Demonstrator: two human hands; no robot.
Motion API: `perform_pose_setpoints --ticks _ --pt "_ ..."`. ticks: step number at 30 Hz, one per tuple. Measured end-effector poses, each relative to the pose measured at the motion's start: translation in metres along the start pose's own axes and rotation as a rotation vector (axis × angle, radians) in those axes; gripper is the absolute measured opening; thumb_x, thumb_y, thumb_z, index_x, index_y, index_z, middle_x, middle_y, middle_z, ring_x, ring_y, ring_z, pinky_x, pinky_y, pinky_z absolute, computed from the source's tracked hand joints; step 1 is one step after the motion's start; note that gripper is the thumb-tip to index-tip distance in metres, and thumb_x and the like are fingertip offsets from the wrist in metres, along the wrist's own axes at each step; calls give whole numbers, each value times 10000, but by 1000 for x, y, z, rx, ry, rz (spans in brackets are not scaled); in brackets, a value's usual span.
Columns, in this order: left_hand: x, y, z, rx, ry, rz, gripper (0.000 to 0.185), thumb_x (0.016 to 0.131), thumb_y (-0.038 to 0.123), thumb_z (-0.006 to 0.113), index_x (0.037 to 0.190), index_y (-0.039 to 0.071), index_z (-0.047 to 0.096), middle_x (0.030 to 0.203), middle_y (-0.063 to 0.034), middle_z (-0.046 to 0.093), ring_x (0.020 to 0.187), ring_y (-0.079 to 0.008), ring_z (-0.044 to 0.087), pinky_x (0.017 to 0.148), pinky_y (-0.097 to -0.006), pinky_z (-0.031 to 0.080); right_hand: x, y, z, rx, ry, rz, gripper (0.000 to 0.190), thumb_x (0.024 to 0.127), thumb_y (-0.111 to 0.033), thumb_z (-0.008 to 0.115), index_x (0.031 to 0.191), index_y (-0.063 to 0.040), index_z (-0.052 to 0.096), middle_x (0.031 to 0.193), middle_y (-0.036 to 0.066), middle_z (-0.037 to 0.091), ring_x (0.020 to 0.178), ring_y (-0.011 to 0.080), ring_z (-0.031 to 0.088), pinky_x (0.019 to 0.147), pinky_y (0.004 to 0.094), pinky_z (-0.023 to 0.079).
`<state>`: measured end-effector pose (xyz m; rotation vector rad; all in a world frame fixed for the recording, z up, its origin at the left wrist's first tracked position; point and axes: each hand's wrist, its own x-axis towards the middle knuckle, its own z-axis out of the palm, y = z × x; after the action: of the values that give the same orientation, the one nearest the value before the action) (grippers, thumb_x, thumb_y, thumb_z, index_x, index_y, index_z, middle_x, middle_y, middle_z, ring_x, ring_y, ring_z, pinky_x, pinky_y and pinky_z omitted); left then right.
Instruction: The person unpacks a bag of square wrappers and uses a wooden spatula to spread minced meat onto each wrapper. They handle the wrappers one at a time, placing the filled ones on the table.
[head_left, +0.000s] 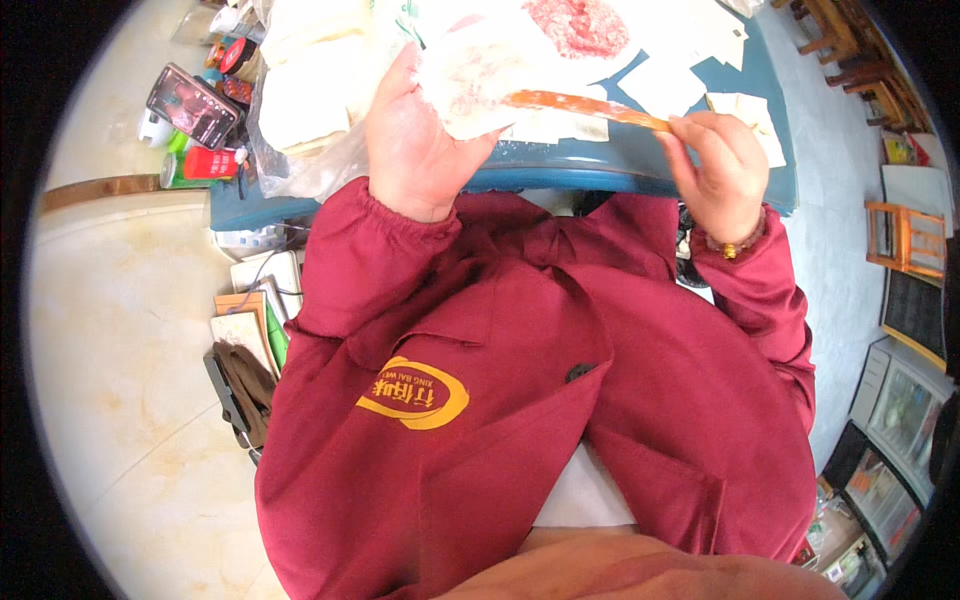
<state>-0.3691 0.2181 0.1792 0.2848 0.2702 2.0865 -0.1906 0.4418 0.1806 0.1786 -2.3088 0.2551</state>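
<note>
My left hand (412, 146) holds a thin white dough wrapper (469, 90) laid over its fingers, with a pinkish smear on it. The fingers under the wrapper are hidden. In my right hand (716, 161) is a flat orange-brown stick (574, 103), pinched at its right end. Its whitish-smeared left tip meets the wrapper's right side. Pink minced meat (581, 26) sits just beyond, on a white surface too bright to make out. Square wrappers (664, 84) lie on the blue table (555, 178) between the meat and my right hand.
At left, a clear plastic bag (289, 169) surrounds a pale stack of wrappers (307, 97). Beside it a lit phone (193, 106) leans among jars and a red container (211, 163). Books (259, 315) stand below the table's left end. Wooden stools (832, 34) are at far right.
</note>
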Motion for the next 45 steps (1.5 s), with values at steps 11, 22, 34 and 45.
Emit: perform_pose_setpoints --ticks 11,22,34,45 --pt "1 5 14 -53 -2 -35 548 1001 401 341 1362 3 453 1315 -155 569 1202 -340 542 1061 -458 373 -23 -9 17 330 -179 559 129 845 -151 696 822 -28 667 701 136 622 637 276 630 579 336 486" --pt "3 -20 17 612 234 295 412 1032 257 364 1291 -38 486 1189 -157 604 1120 -289 576 971 -397 448 7 -34 22 265 -127 425 116 828 -159 704 809 -54 656 706 124 619 649 311 622 588 373 495" --pt "-1 -12 11 500 235 232 312 1005 179 479 1254 -9 487 976 -86 571 997 -239 591 889 -371 485 -3 -29 20 271 -119 277 102 810 -137 716 819 -50 662 714 120 613 645 308 614 588 372 491" --pt "-6 -18 13 502 87 354 210 1026 165 434 1029 -14 542 994 -107 544 1022 -261 592 918 -396 498 10 -22 -1 128 -131 155 92 774 -101 730 807 -56 658 713 95 616 641 290 615 577 366 488"
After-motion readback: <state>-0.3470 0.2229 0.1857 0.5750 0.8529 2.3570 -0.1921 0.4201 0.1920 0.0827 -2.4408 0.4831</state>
